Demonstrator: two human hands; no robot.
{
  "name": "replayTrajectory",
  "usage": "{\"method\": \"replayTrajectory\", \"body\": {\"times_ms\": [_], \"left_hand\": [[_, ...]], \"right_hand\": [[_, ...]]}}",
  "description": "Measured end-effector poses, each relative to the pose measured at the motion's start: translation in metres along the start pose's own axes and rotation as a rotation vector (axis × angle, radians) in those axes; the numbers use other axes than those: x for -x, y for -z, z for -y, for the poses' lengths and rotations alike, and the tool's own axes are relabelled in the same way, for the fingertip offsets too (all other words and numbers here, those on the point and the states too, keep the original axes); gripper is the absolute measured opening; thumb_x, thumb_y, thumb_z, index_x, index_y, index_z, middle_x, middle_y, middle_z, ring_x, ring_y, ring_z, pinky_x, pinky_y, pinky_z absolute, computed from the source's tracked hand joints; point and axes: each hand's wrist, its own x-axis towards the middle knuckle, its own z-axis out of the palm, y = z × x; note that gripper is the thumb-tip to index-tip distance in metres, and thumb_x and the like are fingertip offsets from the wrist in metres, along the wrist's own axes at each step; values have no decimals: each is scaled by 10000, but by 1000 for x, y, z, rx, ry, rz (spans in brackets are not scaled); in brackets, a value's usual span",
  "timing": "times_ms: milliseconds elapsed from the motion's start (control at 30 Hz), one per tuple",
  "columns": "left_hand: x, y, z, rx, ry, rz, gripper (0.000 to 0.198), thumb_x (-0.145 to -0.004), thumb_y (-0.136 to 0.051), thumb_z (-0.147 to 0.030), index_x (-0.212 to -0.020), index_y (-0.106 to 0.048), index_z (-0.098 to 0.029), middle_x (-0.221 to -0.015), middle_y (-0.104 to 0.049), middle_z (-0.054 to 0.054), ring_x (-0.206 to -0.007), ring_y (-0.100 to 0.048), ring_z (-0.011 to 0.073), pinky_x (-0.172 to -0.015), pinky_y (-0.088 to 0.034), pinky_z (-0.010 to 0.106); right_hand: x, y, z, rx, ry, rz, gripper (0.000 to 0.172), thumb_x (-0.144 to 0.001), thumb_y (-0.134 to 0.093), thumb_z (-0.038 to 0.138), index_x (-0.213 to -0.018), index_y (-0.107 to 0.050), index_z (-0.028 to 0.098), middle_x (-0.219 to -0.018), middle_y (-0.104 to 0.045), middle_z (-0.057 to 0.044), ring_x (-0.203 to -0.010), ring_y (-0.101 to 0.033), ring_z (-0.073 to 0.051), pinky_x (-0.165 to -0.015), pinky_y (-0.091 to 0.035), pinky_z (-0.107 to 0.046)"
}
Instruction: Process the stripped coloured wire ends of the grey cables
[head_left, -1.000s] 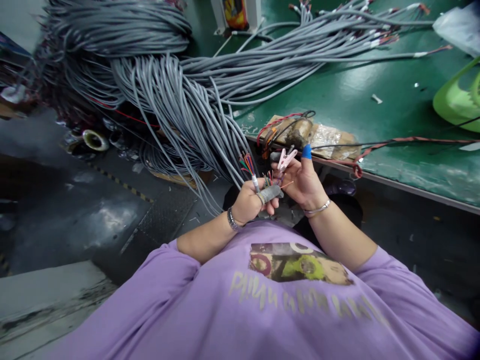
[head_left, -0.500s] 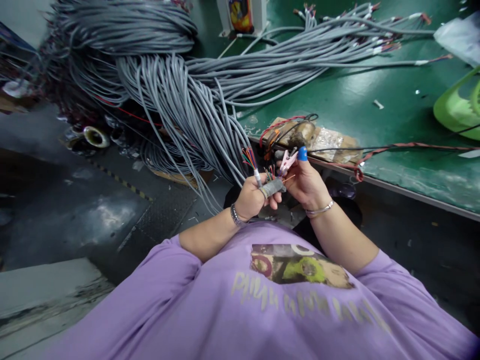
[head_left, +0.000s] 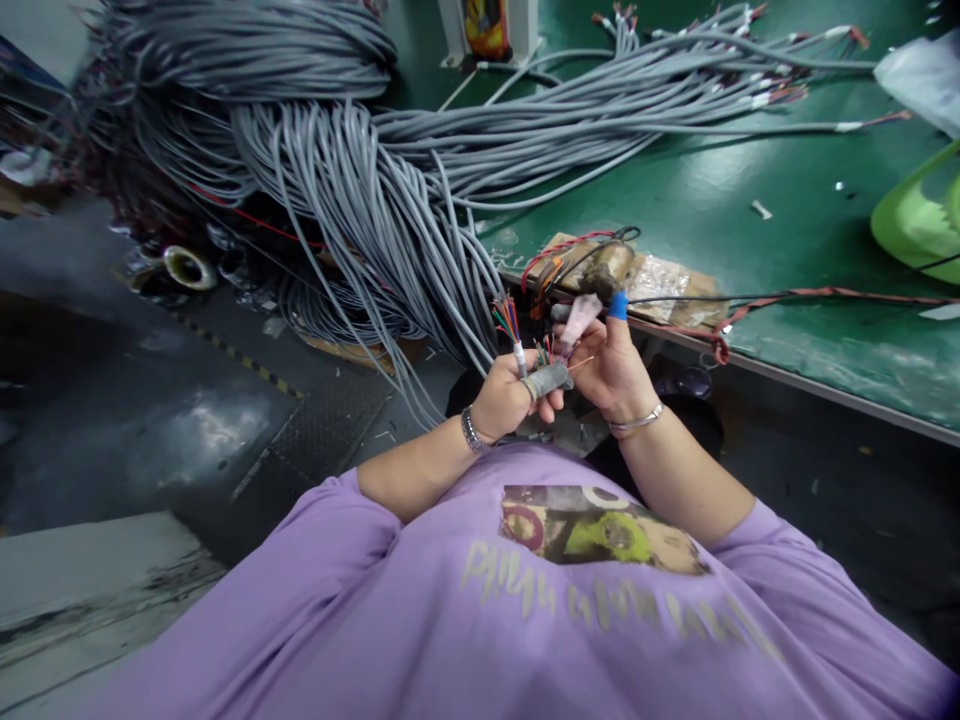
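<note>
My left hand (head_left: 501, 400) is closed around a grey cable (head_left: 521, 362). Its fanned red, blue, green and orange wires (head_left: 508, 322) stick up above the fist. The left thumb has a grey wrapping (head_left: 547, 380), with more thin coloured wire ends (head_left: 546, 352) just behind it. My right hand (head_left: 613, 372) holds a pink clothespin (head_left: 580, 318) between its fingers, close to those wire ends; whether the clothespin grips a wire cannot be made out. A blue finger cover (head_left: 618, 305) sits on the raised right thumb, apart from the clothespin.
Thick bundles of grey cable (head_left: 360, 200) hang over the left end of the green table (head_left: 810, 240). On its front edge lies a cardboard piece (head_left: 686, 290) with a brownish lump (head_left: 607, 268) and red-black cords. A green plastic object (head_left: 919, 215) stands at right.
The pink clothespin has turned in my right hand, its two spread legs now seen as one broad side. My right thumb has moved slightly right, away from it. The left hand stays put.
</note>
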Motion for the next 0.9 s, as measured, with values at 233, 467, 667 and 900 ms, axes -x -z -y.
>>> {"method": "replayTrajectory", "body": {"times_ms": [233,467,667,900], "left_hand": [[8,-1,-1,-22,-66,-34,444,-782,-729,-570,-733,-611,-145,-584,-672,7,-401,-589,82,-351,-321,172],[1,-6,-4,28,-53,-115,398,-774,-727,-525,-735,-594,-152,-574,-664,-2,-390,-581,80,-335,-286,171],[-1,-8,-6,35,-15,-126,391,-740,-745,-504,-705,-572,-155,-546,-647,-4,-372,-572,85,-328,-276,172],[-3,-7,1,12,-7,-114,374,-757,-738,-475,-682,-560,-155,-543,-647,-2,-369,-568,78,-332,-275,167]], "right_hand": [[9,-5,8,-134,-17,70,331,-776,-773,534,-795,-671,219,-688,-632,35,-575,-528,-90,-560,-463,-230],[4,-2,-6,-52,197,-48,464,-793,-698,670,-786,-685,207,-722,-651,13,-569,-532,-83,-549,-451,-237],[-6,-5,-6,-132,46,-10,531,-723,-713,739,-798,-658,216,-714,-677,6,-577,-574,-114,-558,-484,-265],[-8,-5,-10,-159,49,-44,471,-791,-682,699,-875,-668,236,-739,-686,10,-652,-609,-146,-608,-492,-292]]}}
